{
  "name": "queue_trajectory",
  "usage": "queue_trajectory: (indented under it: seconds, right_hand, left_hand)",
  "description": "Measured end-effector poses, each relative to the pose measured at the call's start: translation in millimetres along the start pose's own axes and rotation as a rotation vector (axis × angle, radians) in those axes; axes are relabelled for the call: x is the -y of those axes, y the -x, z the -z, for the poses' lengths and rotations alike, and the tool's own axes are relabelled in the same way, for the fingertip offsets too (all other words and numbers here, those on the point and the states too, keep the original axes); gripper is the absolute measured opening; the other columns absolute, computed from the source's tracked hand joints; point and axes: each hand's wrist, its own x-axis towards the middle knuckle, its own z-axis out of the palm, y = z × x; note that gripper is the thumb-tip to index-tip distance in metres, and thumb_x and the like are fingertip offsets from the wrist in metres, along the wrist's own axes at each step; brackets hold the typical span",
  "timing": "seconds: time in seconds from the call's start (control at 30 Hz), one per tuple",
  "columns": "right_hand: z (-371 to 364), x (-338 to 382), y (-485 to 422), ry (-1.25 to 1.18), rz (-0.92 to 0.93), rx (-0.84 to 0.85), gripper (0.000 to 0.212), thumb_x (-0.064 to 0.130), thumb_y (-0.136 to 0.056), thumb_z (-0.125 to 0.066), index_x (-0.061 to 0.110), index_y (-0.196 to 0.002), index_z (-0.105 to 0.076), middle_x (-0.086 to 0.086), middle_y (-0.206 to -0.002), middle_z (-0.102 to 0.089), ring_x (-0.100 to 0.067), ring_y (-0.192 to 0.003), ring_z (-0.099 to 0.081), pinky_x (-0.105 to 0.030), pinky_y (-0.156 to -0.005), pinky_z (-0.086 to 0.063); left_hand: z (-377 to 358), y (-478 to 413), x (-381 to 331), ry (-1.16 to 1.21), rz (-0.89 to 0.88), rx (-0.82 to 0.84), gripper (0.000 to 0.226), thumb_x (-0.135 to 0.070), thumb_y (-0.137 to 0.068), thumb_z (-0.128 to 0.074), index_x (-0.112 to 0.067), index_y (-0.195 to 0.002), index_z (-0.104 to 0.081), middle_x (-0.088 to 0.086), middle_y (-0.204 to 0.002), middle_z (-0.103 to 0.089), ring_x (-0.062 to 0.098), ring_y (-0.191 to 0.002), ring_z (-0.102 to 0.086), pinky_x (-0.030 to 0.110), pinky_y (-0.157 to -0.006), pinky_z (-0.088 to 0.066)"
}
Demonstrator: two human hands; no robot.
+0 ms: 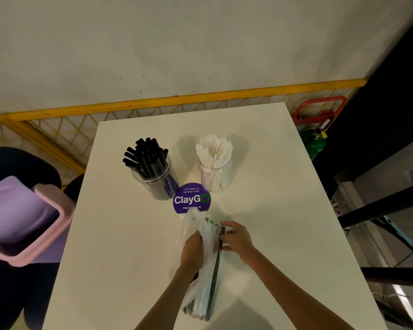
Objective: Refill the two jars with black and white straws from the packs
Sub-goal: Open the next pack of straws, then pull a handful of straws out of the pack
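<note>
While the packs (206,270) lie on the table (129,246), short of black jar (153,172) and white jar (215,170) | left hand (192,251) grips them, right hand (239,241) pinches their far end | advise: pin plastic, draw one colour out straight.

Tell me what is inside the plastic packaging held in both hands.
Inside the clear packaging, white straws and black straws show. The left hand and right hand cover part of it; whether it is one pack or two cannot be told.
</note>
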Motion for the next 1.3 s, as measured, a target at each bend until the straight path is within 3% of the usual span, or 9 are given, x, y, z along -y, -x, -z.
queue_trajectory:
  seconds: [0.07,0.2,0.37,0.57,0.67,0.83,0.97,1.07,1.3]
  right_hand:
    - [0.6,-2.1,-1.4,0.105,0.044,-0.011,0.034,0.002,-0.089,-0.055,0.015,-0.120,-0.059,-0.009,-0.102,-0.056,-0.023,-0.089,-0.059,-0.024,-0.059,-0.056]
    - [-0.1,-2.0,-3.2,0.374,0.161,-0.075,0.030,0.024,-0.088,-0.060,0.024,-0.118,-0.063,-0.008,-0.112,-0.056,-0.024,-0.099,-0.060,-0.037,-0.080,-0.057]
    - [-3.8,0.8,-3.9,0.596,0.307,-0.133,0.033,0.027,-0.092,-0.057,0.024,-0.124,-0.059,-0.008,-0.125,-0.045,-0.024,-0.110,-0.055,-0.023,-0.091,-0.044]
    - [-8.7,10.2,-8.1,0.820,0.449,-0.106,0.034,0.027,-0.094,-0.052,0.026,-0.128,-0.057,-0.008,-0.136,-0.039,-0.023,-0.127,-0.038,-0.026,-0.099,-0.042]
    - [-6.5,12.6,-11.1,0.899,0.460,-0.091,0.030,0.030,-0.094,-0.052,0.021,-0.120,-0.063,-0.007,-0.136,-0.041,-0.023,-0.127,-0.037,-0.028,-0.101,-0.040]
    - [4.2,12.4,-14.1,0.884,0.426,-0.115,0.026,0.032,-0.091,-0.056,0.017,-0.110,-0.068,-0.006,-0.128,-0.046,-0.021,-0.122,-0.040,-0.025,-0.096,-0.039]
    - [10.7,9.3,-18.0,0.873,0.408,-0.103,0.025,0.033,-0.090,-0.058,0.018,-0.105,-0.069,-0.006,-0.122,-0.051,-0.022,-0.117,-0.044,-0.024,-0.096,-0.037]
    - [14.5,7.6,-19.9,0.851,0.402,-0.084,0.022,0.031,-0.090,-0.058,0.020,-0.105,-0.070,-0.004,-0.120,-0.056,-0.022,-0.116,-0.046,-0.023,-0.096,-0.033]
    - [9.1,43.0,12.6,0.319,0.459,-0.089,0.025,0.025,-0.095,-0.051,0.015,-0.113,-0.067,-0.004,-0.113,-0.061,-0.018,-0.108,-0.057,-0.020,-0.088,-0.042]
  left_hand:
    - [-3.2,-4.7,2.8,0.081,0.060,0.052,0.018,-0.023,-0.096,-0.052,-0.011,-0.107,-0.059,0.003,-0.098,-0.062,0.006,-0.079,-0.055,0.006,-0.056,-0.043]
    - [-1.9,-2.7,2.4,0.214,0.106,0.077,0.021,-0.021,-0.097,-0.048,-0.012,-0.112,-0.058,0.007,-0.110,-0.063,0.021,-0.098,-0.059,0.025,-0.083,-0.049]
    - [-2.1,-3.6,6.5,0.254,0.126,0.051,0.019,-0.024,-0.098,-0.046,-0.015,-0.103,-0.061,0.007,-0.096,-0.065,0.016,-0.084,-0.059,0.010,-0.058,-0.045]
    - [5.9,11.3,-3.8,0.539,0.212,0.079,0.024,-0.021,-0.100,-0.039,-0.014,-0.094,-0.062,0.006,-0.086,-0.062,0.016,-0.078,-0.055,0.021,-0.065,-0.046]
    - [8.8,14.2,-5.6,0.532,0.230,0.078,0.028,-0.015,-0.101,-0.031,-0.011,-0.101,-0.059,0.011,-0.096,-0.060,0.021,-0.088,-0.054,0.030,-0.079,-0.047]
    - [18.9,19.8,-7.5,0.488,0.079,0.028,0.024,-0.015,-0.097,-0.043,-0.006,-0.115,-0.057,0.015,-0.111,-0.064,0.029,-0.100,-0.060,0.042,-0.091,-0.051]
    - [33.0,29.3,-19.8,0.533,-0.077,-0.130,0.019,-0.024,-0.096,-0.049,-0.012,-0.109,-0.055,0.004,-0.084,-0.065,0.014,-0.072,-0.062,0.018,-0.063,-0.050]
    - [51.8,34.4,-34.0,0.583,-0.144,-0.223,0.018,-0.022,-0.095,-0.051,-0.004,-0.097,-0.051,0.003,-0.056,-0.052,0.010,-0.044,-0.050,0.018,-0.047,-0.044]
    - [115.1,40.6,-81.8,0.588,-0.381,-0.376,0.022,-0.022,-0.094,-0.050,-0.002,-0.105,-0.049,0.005,-0.065,-0.055,0.008,-0.048,-0.056,0.013,-0.046,-0.045]
